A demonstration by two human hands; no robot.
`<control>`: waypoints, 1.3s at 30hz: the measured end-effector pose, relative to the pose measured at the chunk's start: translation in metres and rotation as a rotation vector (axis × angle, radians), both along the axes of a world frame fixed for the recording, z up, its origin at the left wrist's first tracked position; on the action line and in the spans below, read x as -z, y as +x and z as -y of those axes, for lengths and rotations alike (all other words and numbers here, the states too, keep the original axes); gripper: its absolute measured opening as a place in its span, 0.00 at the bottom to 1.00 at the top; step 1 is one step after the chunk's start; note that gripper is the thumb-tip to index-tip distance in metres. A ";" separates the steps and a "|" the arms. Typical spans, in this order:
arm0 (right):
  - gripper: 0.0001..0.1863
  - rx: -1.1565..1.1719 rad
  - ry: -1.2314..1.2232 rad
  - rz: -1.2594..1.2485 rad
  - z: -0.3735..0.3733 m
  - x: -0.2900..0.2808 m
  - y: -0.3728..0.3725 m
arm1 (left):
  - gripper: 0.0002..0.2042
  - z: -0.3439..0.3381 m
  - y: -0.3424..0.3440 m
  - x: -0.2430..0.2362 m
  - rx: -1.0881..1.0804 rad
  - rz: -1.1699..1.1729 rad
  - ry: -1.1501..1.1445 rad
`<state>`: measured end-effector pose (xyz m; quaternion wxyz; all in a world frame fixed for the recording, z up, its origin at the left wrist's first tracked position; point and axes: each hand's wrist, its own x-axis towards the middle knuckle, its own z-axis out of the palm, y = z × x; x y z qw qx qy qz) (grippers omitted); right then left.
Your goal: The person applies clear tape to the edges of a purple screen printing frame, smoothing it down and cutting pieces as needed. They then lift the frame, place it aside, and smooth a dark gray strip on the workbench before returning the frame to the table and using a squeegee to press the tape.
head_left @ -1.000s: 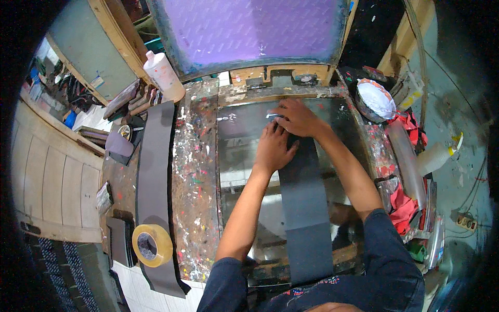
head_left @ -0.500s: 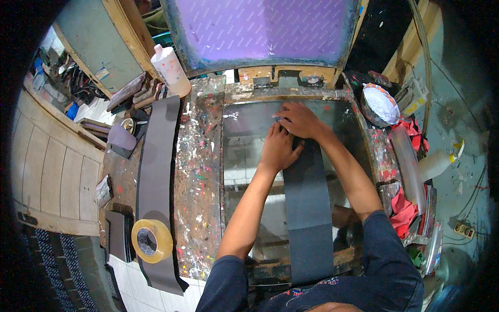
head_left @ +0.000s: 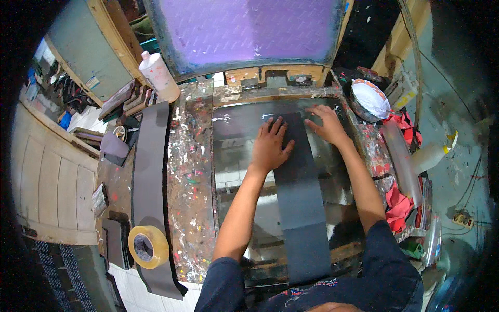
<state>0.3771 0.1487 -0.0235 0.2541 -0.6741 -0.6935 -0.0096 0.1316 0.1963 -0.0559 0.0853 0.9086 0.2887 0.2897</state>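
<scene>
Dark strip (head_left: 301,203) on panel (head_left: 236,143) (glossy).

At the far side stands a purple panel (head_left: 249,31) in a stained frame. A pale, pink-smeared bottle (head_left: 159,77) stands at the far left of the paint-spattered tabletop (head_left: 192,197), with a lilac cup (head_left: 114,146) nearer. A roll of clear yellowish tape (head_left: 161,248) lies near left, and a panelled wooden door (head_left: 57,182) is farther left. On the right are a bowl (head_left: 358,111) of white material, crumpled red cloth (head_left: 398,208), a whitish bottle with a yellow top (head_left: 429,158) and, farther right, a socket strip (head_left: 462,219).
</scene>
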 end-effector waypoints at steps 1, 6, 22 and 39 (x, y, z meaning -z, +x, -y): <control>0.26 -0.022 0.057 0.031 0.002 0.006 0.004 | 0.30 0.000 0.002 0.000 0.006 -0.005 0.008; 0.23 0.014 0.004 0.119 -0.003 0.005 -0.005 | 0.29 0.001 0.003 -0.005 -0.002 -0.014 -0.026; 0.21 0.013 0.016 0.065 0.003 0.002 -0.010 | 0.29 0.003 -0.001 -0.012 0.002 -0.037 -0.012; 0.23 0.018 0.021 0.021 -0.008 -0.001 -0.015 | 0.30 0.001 -0.002 -0.008 0.010 -0.036 -0.008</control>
